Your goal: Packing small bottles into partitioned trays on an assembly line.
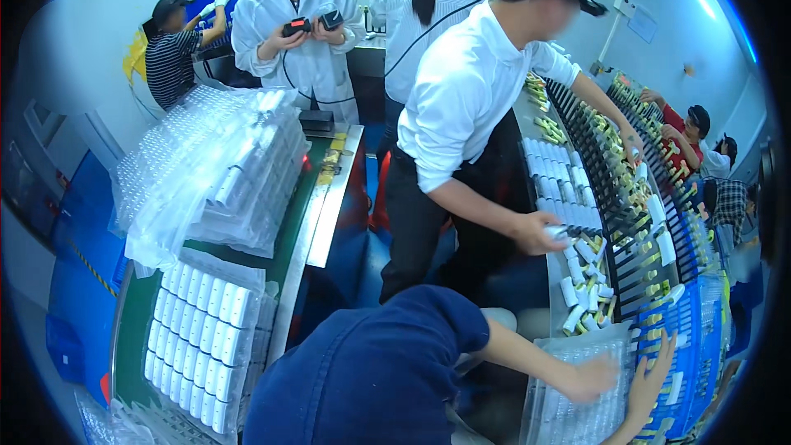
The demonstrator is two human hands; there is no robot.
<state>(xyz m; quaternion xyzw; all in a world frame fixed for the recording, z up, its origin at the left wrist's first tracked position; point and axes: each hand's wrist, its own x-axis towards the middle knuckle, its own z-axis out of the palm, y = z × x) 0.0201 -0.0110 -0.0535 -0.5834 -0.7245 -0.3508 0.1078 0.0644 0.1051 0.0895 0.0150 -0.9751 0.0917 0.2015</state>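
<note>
My left hand [592, 379], smeared by motion, reaches from a navy sleeve over a clear plastic blister tray [554, 414]. Whether it holds anything cannot be made out. Just right of it my right hand [652, 372] is open, its fingers stretched up beside a blue rack [699, 354], with nothing seen in them. Loose white cylindrical pieces [574, 290], some with yellow-green ends, lie in a heap beyond the tray. Past them stand more white pieces [562, 185] in rows.
A co-worker in a white shirt [461, 91] leans across the bench, reaching toward the black slotted racks [589, 128]. At left, a green-topped bench [132, 325] bears filled trays of white pieces [194, 338] and a tall stack of clear trays [206, 173]. Other people stand or sit farther back.
</note>
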